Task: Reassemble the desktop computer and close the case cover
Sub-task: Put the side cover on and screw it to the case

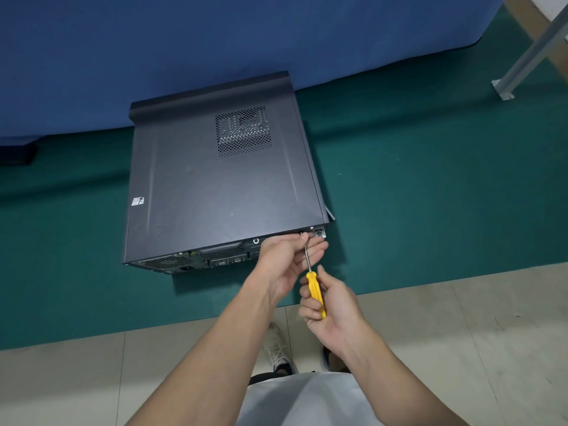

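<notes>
A dark grey desktop computer case [215, 186] lies on its side on the green table, cover panel on top, with a perforated vent [243, 131] near its far right. Its rear panel with ports faces me. My right hand [330, 305] grips the yellow handle of a screwdriver [316, 295]. The thin shaft runs up to a screw [302, 233] at the rear right edge of the case. My left hand [287, 261] is at that rear edge, fingertips pinching the shaft near the tip by the screw.
A green mat [430, 195] covers the table, with a blue cloth backdrop [184, 41] behind the case. A metal bracket leg [522, 56] stands at the far right. Tiled floor [461, 333] and my shoes show below the table edge.
</notes>
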Tool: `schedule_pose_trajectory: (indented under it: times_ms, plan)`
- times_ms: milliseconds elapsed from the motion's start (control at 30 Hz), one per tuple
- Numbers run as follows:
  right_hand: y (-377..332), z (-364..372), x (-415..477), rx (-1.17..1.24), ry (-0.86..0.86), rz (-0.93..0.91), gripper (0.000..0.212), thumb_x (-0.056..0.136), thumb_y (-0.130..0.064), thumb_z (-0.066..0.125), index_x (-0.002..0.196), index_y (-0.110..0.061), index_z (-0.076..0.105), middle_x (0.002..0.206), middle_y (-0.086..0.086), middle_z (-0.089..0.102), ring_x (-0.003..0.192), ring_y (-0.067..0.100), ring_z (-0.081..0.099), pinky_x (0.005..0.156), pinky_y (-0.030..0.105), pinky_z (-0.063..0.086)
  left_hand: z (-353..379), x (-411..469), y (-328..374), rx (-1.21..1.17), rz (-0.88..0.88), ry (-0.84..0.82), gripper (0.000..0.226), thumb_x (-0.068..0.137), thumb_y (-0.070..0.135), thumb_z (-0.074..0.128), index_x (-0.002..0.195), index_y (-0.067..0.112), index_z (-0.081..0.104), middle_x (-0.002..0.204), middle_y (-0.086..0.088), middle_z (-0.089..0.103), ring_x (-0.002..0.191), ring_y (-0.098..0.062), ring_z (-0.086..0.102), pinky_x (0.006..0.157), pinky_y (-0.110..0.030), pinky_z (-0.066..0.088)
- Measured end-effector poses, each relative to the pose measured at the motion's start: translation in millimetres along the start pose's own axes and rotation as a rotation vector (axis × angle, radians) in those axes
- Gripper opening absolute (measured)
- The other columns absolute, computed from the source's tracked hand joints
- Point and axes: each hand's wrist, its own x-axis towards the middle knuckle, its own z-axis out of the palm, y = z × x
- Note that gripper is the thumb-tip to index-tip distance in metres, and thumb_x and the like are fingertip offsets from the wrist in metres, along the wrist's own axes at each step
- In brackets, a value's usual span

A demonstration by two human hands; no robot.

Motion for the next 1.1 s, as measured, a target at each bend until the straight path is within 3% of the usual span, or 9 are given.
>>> schedule_pose_trajectory:
  times_ms: [200,367,433,600,667,800,867,933,1100]
  plan:
    - [10.2,-2.5,-4.8,-0.76,0.244,-0.536,0.02,0.093,-0.024,0.063,0.082,-0.007,0.063,0.059,0.0,0.059,0.044,0.01,0.044,0.046,0.026,0.034,5.8,-1.1,-7.2,-0.044,0.071,0.143,0.007,0.085,-0.006,0.067,0.088,-0.009,0.06,0.076,-0.02,0.071,0.072,-0.027,0.073,0.061,-0.026,0.059]
    - [-2.3,1.8,-8.5,0.016,-0.13,-0.016,0.024,0.096,-0.02,0.05,0.085,-0.001,0.056,0.06,0.004,0.045,0.038,0.005,0.029,0.033,0.017,0.021,-1.7,-2.9,-0.5,-0.027,0.001,0.004,0.013,0.094,-0.001,0.056,0.1,-0.011,0.06,0.09,-0.023,0.072,0.082,-0.029,0.073,0.067,-0.028,0.06]
    - [-3.2,0.6,-9.9,0.017,-0.14,-0.002,0.025,0.095,-0.023,0.052,0.087,0.0,0.057,0.06,0.004,0.048,0.038,0.006,0.033,0.034,0.017,0.024,-1.6,-2.9,0.7,-0.007,-0.004,0.012,0.01,0.094,-0.004,0.053,0.097,-0.01,0.061,0.087,-0.022,0.072,0.08,-0.029,0.073,0.065,-0.028,0.06]
    - [9.6,-1.9,-9.5,-0.786,0.253,-0.521,0.022,0.091,-0.033,0.064,0.08,-0.014,0.065,0.061,-0.005,0.061,0.046,0.008,0.044,0.047,0.028,0.034,5.1,-2.2,-4.9,-0.048,0.068,0.133,0.004,0.085,-0.01,0.063,0.088,-0.01,0.06,0.073,-0.021,0.07,0.069,-0.028,0.072,0.061,-0.029,0.06]
    - [13.1,-1.0,-6.1,-0.925,0.324,-0.601,0.028,0.094,-0.03,0.058,0.071,-0.015,0.062,0.054,-0.007,0.056,0.043,0.008,0.038,0.047,0.027,0.03,5.6,-2.9,-6.4,-0.054,0.08,0.15,0.006,0.084,-0.01,0.066,0.087,-0.008,0.061,0.074,-0.021,0.07,0.069,-0.027,0.072,0.063,-0.028,0.06]
    - [3.9,4.9,-5.6,0.005,-0.064,-0.077,0.029,0.098,-0.024,0.048,0.08,-0.003,0.056,0.052,-0.002,0.04,0.033,0.004,0.024,0.03,0.018,0.017,1.3,-5.5,-0.1,-0.049,0.028,0.063,0.008,0.089,-0.006,0.061,0.095,-0.011,0.061,0.09,-0.025,0.071,0.073,-0.027,0.073,0.056,-0.025,0.058]
    - [4.7,5.3,-7.2,0.215,-0.136,0.049,0.028,0.095,-0.027,0.049,0.084,-0.002,0.055,0.052,-0.001,0.039,0.032,0.004,0.025,0.029,0.016,0.017,-0.9,-5.3,2.7,-0.015,-0.001,0.036,0.007,0.091,-0.006,0.057,0.094,-0.011,0.062,0.09,-0.024,0.071,0.072,-0.027,0.073,0.05,-0.022,0.055]
    - [8.5,5.8,-6.4,0.041,-0.059,-0.055,0.029,0.096,-0.03,0.053,0.086,-0.003,0.057,0.055,0.003,0.046,0.036,0.007,0.03,0.033,0.019,0.022,-0.8,-4.2,2.9,-0.014,0.012,0.054,0.005,0.09,-0.008,0.057,0.091,-0.012,0.061,0.08,-0.022,0.072,0.07,-0.027,0.073,0.055,-0.025,0.058]
    - [16.8,0.1,-4.9,-1.028,0.386,-0.685,0.03,0.094,-0.038,0.056,0.071,-0.018,0.06,0.054,-0.007,0.057,0.051,0.009,0.047,0.053,0.027,0.035,1.8,-0.5,-4.3,-0.065,0.067,0.141,0.015,0.08,-0.013,0.067,0.093,-0.011,0.06,0.072,-0.021,0.07,0.068,-0.028,0.072,0.064,-0.031,0.061]
